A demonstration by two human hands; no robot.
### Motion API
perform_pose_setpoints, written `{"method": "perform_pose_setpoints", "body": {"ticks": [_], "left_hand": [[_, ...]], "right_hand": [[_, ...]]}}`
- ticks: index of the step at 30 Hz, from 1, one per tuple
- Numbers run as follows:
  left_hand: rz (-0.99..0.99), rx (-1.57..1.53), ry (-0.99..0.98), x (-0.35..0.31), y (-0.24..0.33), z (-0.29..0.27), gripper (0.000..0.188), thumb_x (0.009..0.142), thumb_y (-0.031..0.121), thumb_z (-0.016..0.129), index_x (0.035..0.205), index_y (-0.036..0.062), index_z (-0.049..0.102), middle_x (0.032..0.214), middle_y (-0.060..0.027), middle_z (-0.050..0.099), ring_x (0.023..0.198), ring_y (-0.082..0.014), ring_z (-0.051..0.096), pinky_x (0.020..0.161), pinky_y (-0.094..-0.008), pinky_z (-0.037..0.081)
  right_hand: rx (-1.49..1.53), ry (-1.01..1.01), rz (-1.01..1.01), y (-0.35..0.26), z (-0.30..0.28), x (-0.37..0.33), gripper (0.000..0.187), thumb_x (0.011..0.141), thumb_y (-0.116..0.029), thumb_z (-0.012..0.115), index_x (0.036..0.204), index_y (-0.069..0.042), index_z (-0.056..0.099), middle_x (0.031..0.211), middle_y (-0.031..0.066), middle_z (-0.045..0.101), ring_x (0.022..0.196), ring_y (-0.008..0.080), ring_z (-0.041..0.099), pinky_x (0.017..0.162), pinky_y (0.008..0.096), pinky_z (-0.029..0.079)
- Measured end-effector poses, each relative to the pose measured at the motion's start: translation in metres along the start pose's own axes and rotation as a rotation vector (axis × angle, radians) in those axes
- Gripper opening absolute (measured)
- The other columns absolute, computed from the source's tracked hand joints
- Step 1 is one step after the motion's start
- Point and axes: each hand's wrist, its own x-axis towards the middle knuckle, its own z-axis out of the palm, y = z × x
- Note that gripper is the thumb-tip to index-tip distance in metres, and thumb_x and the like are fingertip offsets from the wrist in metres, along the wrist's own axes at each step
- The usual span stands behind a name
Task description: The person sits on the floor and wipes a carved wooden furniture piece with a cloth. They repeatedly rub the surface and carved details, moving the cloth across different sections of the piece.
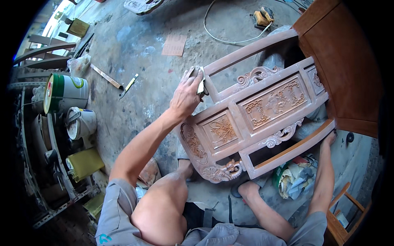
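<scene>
A carved wooden chair back lies tilted across the middle, dusty pale with orange-brown wood in its carvings. My left hand is closed round a small folded sheet, pale on one face, which looks like sandpaper. It presses this against the outer corner of the upper open rail. At the lower right, my right hand grips the end of the lower rail, its fingers partly hidden behind the wood. A smooth brown board joins the piece on the right.
A yellow sander with a pale cord lies at the back. On the floor are cardboard, a wooden strip and a knife. Buckets and a metal rack stand left. A rubbish-filled bucket sits beside my foot.
</scene>
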Motion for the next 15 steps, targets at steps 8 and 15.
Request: {"method": "perform_pose_setpoints", "body": {"ticks": [8, 15], "left_hand": [[-0.023, -0.107, -0.063, 0.001, -0.010, -0.003, 0.069, 0.088, 0.001, 0.069, 0.155, 0.0010, 0.050, 0.153, -0.0252, 0.054, 0.150, -0.0428, 0.043, 0.126, -0.0488, 0.036], [0.128, 0.143, -0.110, 0.008, -0.012, -0.020, 0.074, 0.082, -0.008, 0.064, 0.154, 0.0024, 0.052, 0.155, -0.0230, 0.054, 0.151, -0.0382, 0.044, 0.130, -0.0501, 0.030]], "right_hand": [[0.002, -0.005, 0.015, 0.001, 0.003, -0.011, 0.062, 0.106, -0.047, 0.050, 0.115, 0.009, 0.075, 0.114, 0.0242, 0.078, 0.104, 0.0345, 0.075, 0.092, 0.0464, 0.058], [-0.100, -0.087, 0.076, 0.009, 0.025, -0.035, 0.063, 0.107, -0.048, 0.045, 0.118, 0.006, 0.076, 0.116, 0.0240, 0.077, 0.106, 0.0341, 0.076, 0.093, 0.0458, 0.058]]}}
